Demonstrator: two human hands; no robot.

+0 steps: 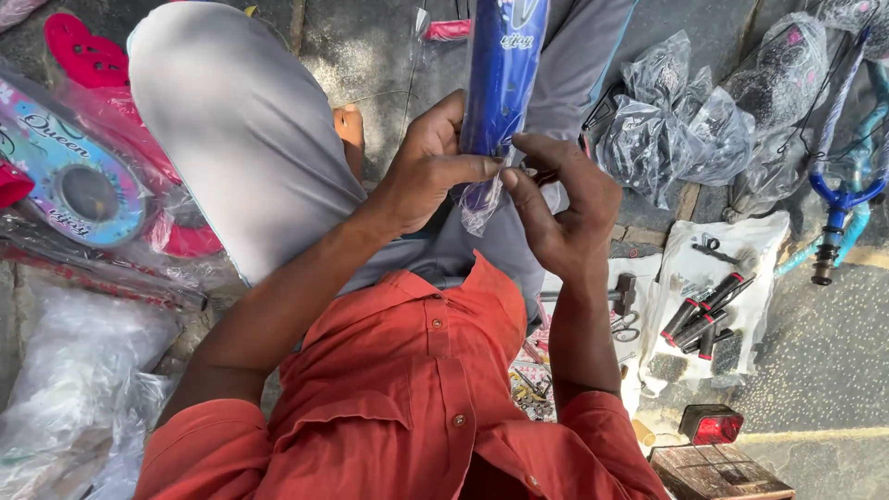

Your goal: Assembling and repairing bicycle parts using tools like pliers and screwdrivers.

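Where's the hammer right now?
In the head view, the hammer lies on the ground by the person's right forearm, just left of the white bag holding black handlebar grips.

Orange-red button-up shirt (pixel 407 389), collar, short sleeves, small matching buttons; light grey trousers (pixel 241 139); forearms bare.

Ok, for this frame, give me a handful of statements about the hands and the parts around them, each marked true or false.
1. The left hand grips a blue bike frame tube wrapped in clear plastic. True.
2. The right hand holds a hammer. False: it picks at the plastic wrap; the hammer lies on the ground.
3. The person wears an orange shirt. True.
4. The black grips with red ends lie on the person's left. False: they lie on the right.
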